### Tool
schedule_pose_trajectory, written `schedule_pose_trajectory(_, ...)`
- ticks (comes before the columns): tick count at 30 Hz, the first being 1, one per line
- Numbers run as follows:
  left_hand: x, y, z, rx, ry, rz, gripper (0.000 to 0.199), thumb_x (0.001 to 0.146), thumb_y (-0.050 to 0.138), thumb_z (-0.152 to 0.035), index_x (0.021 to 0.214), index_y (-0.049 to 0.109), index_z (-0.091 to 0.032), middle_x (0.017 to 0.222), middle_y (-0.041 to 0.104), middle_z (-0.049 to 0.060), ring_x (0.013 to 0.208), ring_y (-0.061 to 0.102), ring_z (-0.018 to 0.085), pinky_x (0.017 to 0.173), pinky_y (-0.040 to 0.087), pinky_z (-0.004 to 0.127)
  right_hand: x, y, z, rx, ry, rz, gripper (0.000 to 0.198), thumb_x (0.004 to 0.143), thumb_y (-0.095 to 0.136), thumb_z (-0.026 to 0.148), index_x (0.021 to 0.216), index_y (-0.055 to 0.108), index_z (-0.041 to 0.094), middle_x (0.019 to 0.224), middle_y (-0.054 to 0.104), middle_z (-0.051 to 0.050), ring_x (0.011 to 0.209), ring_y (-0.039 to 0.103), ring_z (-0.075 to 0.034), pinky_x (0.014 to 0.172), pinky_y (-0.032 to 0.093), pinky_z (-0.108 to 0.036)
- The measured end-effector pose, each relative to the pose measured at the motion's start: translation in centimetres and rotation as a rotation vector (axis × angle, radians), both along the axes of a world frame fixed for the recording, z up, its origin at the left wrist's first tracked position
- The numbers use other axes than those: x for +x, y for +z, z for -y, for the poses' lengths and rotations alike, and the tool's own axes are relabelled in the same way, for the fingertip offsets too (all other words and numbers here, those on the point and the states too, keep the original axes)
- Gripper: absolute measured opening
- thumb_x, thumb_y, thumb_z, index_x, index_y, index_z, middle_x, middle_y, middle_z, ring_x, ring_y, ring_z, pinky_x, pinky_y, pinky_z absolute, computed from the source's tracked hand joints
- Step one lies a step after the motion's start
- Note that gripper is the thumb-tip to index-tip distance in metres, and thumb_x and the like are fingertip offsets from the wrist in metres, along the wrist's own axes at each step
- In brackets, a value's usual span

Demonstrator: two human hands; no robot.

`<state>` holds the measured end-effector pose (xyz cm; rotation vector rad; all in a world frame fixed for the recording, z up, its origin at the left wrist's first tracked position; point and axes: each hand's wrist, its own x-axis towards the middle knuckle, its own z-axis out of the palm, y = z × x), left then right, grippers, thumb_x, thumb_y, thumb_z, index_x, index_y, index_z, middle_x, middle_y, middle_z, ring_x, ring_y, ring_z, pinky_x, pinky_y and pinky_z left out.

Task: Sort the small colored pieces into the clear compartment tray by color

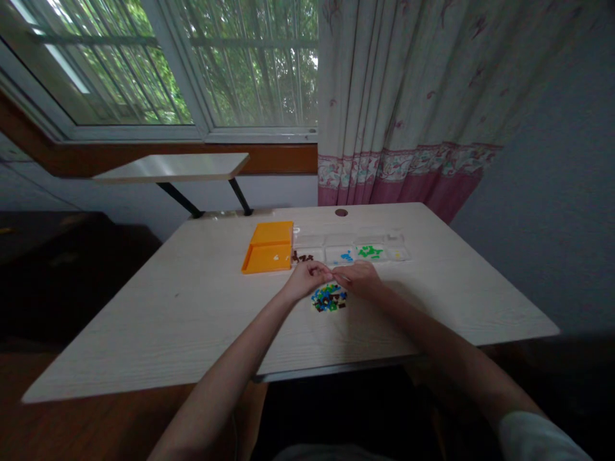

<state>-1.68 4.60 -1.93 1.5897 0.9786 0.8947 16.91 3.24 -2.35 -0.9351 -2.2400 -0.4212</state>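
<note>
My left hand (309, 279) and my right hand (361, 280) meet at the fingertips, just above the table. Both are closed in a pinch; whatever sits between the fingers is too small to make out. Right below them lies a loose pile of small building bricks (329, 299) in blue, green, brown, yellow and white. Behind the hands stands a row of clear plastic compartments. They hold dark brown pieces (303, 257), blue pieces (346, 257), green pieces (369, 251) and a little yellow (398, 255), from left to right. My left hand partly covers the brown compartment's front.
An orange open case (259, 258) with a few small white pieces lies left of the compartments. The pale wooden table (206, 307) carries a raised shelf (192, 168) at its back left and a round cable hole (341, 212). A curtain (398, 102) hangs behind.
</note>
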Motion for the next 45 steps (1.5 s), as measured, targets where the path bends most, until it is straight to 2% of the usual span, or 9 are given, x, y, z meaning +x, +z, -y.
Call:
schedule_pose_trajectory(5, 0.1, 0.4, 0.3, 0.043, 0.046, -0.035, 0.032, 0.062, 0.068, -0.039, 0.067, 0.063, -0.008, 0.043, 0.036, -0.007, 0.041, 0.025, 0.003, 0.04, 0.016, 0.017, 0.0, -0.1, 0.0, -0.011, 0.012, -0.06, 0.022, 0.085, 0.048, 0.032, 0.079, 0.068, 0.024, 0.063, 0.067, 0.001, 0.056, 0.056, -0.008, 0.061, 0.034, -0.022)
schedule_pose_trajectory(9, -0.5, 0.8, 0.1, 0.149, 0.039, -0.114, 0.031, 0.068, 0.063, -0.04, 0.073, 0.065, -0.009, 0.049, 0.046, -0.003, 0.044, 0.034, 0.006, 0.043, 0.024, 0.018, -0.2, 0.1, -0.1, -0.151, 0.027, -0.266, 0.024, 0.083, 0.05, 0.035, 0.076, 0.068, 0.021, 0.055, 0.062, 0.001, 0.046, 0.049, -0.008, 0.052, 0.034, -0.02)
schedule_pose_trajectory(13, -1.7, 1.0, -0.3, 0.402, -0.043, -0.369, 0.024, 0.077, 0.055, -0.033, 0.081, 0.068, -0.014, 0.072, 0.06, 0.004, 0.064, 0.051, 0.012, 0.059, 0.038, 0.021, 0.1, 0.6, -0.4, -0.362, -0.025, -0.555, 0.03, 0.078, 0.054, 0.044, 0.073, 0.068, 0.018, 0.039, 0.042, 0.006, 0.035, 0.032, -0.007, 0.041, 0.027, -0.021)
schedule_pose_trajectory(18, -2.1, 1.0, -0.2, 0.558, -0.175, -0.635, 0.022, 0.08, 0.051, -0.03, 0.088, 0.067, -0.017, 0.082, 0.062, 0.006, 0.08, 0.055, 0.015, 0.072, 0.041, 0.024, 0.7, 1.2, -0.4, -0.452, -0.031, -0.673, 0.033, 0.074, 0.056, 0.048, 0.072, 0.068, 0.018, 0.039, 0.036, 0.006, 0.036, 0.03, -0.007, 0.04, 0.026, -0.021)
schedule_pose_trajectory(26, -2.1, 1.1, -0.1, 0.594, -0.176, -0.737, 0.018, 0.081, 0.05, -0.026, 0.085, 0.066, -0.019, 0.086, 0.062, 0.005, 0.085, 0.056, 0.016, 0.074, 0.042, 0.023, 1.0, 1.2, -0.4, -0.39, -0.063, -0.605, 0.037, 0.078, 0.051, 0.05, 0.075, 0.069, 0.018, 0.039, 0.042, 0.005, 0.036, 0.031, -0.007, 0.039, 0.028, -0.02)
schedule_pose_trajectory(31, -2.6, 1.1, -0.4, 0.608, -0.145, -0.806, 0.017, 0.081, 0.05, -0.028, 0.082, 0.063, -0.018, 0.084, 0.061, 0.005, 0.084, 0.056, 0.017, 0.072, 0.042, 0.024, 4.3, 2.8, -1.3, -0.352, -0.046, -0.334, 0.03, 0.081, 0.049, 0.042, 0.082, 0.069, 0.02, 0.069, 0.065, -0.002, 0.049, 0.048, -0.009, 0.054, 0.038, -0.021)
schedule_pose_trajectory(35, -2.7, 1.1, -0.5, 0.609, -0.151, -0.835, 0.019, 0.082, 0.047, -0.028, 0.082, 0.062, -0.018, 0.085, 0.061, 0.006, 0.085, 0.056, 0.017, 0.074, 0.042, 0.025, 9.4, 4.0, -2.5, -0.444, -0.289, -0.17, 0.03, 0.081, 0.048, 0.041, 0.088, 0.068, 0.02, 0.059, 0.061, -0.001, 0.05, 0.049, -0.011, 0.052, 0.034, -0.021)
schedule_pose_trajectory(39, -2.7, 1.2, -0.4, 0.614, -0.173, -0.826, 0.021, 0.084, 0.044, -0.027, 0.085, 0.062, -0.018, 0.087, 0.061, 0.006, 0.086, 0.056, 0.016, 0.076, 0.042, 0.025, 13.8, 3.8, -3.4, -0.503, -0.46, -0.129, 0.032, 0.078, 0.049, 0.041, 0.087, 0.068, 0.017, 0.052, 0.056, -0.001, 0.047, 0.047, -0.012, 0.049, 0.03, -0.022)
schedule_pose_trajectory(45, -3.2, 1.3, -0.5, 0.622, -0.182, -0.827, 0.022, 0.082, 0.043, -0.021, 0.089, 0.064, -0.018, 0.091, 0.062, 0.006, 0.088, 0.056, 0.016, 0.08, 0.042, 0.026, 16.2, 3.0, -3.6, -0.579, -0.595, -0.068, 0.03, 0.077, 0.049, 0.038, 0.088, 0.07, 0.019, 0.057, 0.061, -0.003, 0.049, 0.05, -0.014, 0.05, 0.03, -0.024)
